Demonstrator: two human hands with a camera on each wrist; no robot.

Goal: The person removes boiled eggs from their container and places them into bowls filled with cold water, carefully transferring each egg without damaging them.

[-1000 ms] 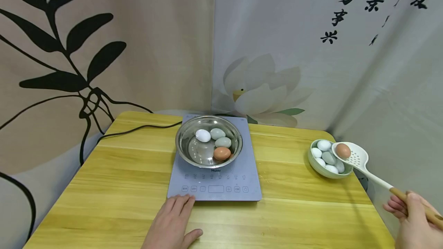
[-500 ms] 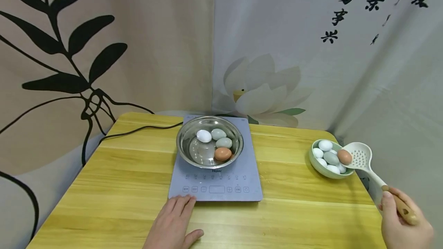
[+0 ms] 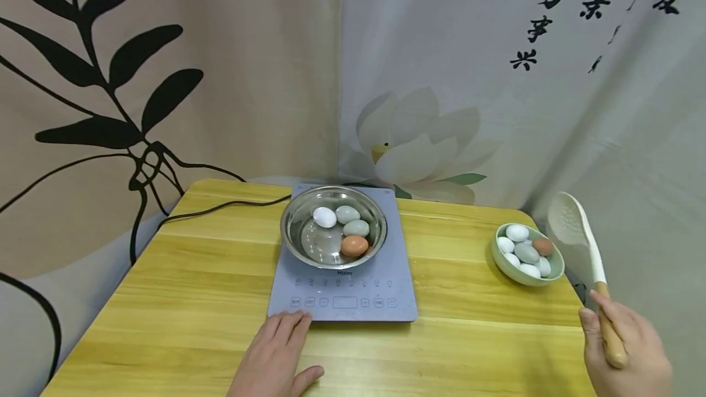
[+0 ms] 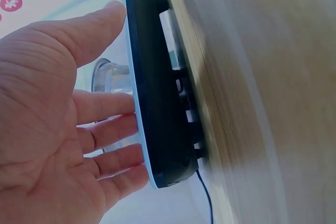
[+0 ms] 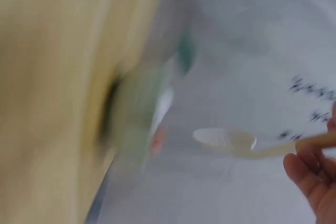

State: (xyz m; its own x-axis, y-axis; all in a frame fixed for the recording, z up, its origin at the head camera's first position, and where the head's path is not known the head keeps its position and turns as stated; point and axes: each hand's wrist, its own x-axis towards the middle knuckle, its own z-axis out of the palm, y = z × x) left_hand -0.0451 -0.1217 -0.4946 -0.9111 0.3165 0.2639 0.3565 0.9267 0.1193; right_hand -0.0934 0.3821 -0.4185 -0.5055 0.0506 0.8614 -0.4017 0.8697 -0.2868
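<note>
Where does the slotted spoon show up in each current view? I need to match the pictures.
Head: the slotted spoon is at the right, held upward in the right hand.
Left wrist: not in it.
Right wrist: right of centre, below mid-height, reaching the right edge.
Shared landmark: the wooden table, at right in the left wrist view, at left in the right wrist view.

– Any brand on the flat, blue-grey rectangular induction cooker [image 3: 343, 292]?
– "Haier" [image 3: 344, 272], plus minus [image 3: 323, 302] and plus [image 3: 364, 302] signs
– And the pale grey fabric curtain [image 3: 441, 29]?
– Black brush characters [image 3: 538, 29], including 万, 事, 兴
</note>
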